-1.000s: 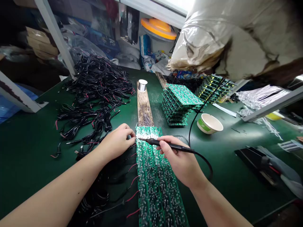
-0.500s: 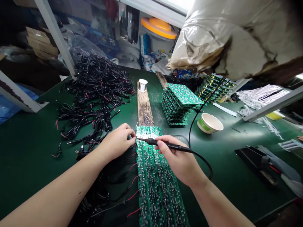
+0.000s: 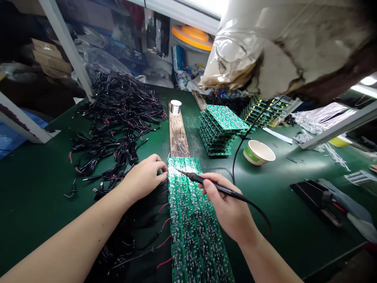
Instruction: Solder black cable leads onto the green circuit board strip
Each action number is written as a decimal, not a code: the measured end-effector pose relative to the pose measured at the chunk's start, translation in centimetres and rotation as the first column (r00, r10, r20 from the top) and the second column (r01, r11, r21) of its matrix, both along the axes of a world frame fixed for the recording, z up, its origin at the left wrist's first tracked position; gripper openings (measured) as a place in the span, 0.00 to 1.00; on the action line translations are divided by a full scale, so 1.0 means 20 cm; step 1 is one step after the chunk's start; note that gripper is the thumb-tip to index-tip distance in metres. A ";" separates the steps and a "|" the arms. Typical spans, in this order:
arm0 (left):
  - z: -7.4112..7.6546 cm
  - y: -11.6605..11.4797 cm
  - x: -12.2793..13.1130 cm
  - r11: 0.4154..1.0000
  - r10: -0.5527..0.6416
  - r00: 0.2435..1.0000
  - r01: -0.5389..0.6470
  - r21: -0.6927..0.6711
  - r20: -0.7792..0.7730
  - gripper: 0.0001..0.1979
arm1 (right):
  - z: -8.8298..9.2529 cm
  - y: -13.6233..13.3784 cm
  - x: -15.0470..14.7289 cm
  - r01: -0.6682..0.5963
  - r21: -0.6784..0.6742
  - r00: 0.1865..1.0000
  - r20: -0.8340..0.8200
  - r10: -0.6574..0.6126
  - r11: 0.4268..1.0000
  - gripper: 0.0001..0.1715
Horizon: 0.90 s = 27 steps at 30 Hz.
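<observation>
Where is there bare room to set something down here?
Two patches of green tabletop look bare: left, between the black cords and left forearm; right, between the bowl, right forearm and flat black object. It's crowded around the circuit boards: red wires and the left hand at their left edge, the soldering iron over them.

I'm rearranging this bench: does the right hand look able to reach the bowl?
Likely yes: the bowl stands uncovered nearby, but the right hand holds a soldering iron, and a cord runs near the bowl.
</observation>
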<state>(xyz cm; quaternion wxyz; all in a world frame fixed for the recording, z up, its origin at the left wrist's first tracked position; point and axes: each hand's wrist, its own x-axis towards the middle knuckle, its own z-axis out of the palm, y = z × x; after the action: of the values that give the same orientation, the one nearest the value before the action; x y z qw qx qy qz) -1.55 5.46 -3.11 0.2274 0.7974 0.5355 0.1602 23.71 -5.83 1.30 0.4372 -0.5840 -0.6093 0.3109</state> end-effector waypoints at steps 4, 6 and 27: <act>-0.01 0.00 0.00 1.000 -0.001 1.000 0.001 0.012 0.021 0.12 | 0.04 0.02 -0.05 -0.095 -0.007 0.995 0.018 0.095 0.995 0.14; -0.02 0.01 0.00 1.000 -0.004 0.999 0.003 0.007 0.040 0.12 | 0.05 0.03 -0.06 -0.102 -0.012 0.995 0.020 0.102 0.995 0.14; 0.00 0.00 0.00 1.000 -0.015 0.999 0.014 0.005 0.032 0.13 | 0.04 0.05 -0.07 -0.098 -0.032 0.995 0.030 0.099 0.995 0.14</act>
<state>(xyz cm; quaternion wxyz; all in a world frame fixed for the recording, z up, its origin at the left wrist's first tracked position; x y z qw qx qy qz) -1.48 5.43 -3.17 0.2351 0.7992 0.5255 0.1728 22.32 -4.88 2.15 0.4028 -0.5645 -0.6393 0.3322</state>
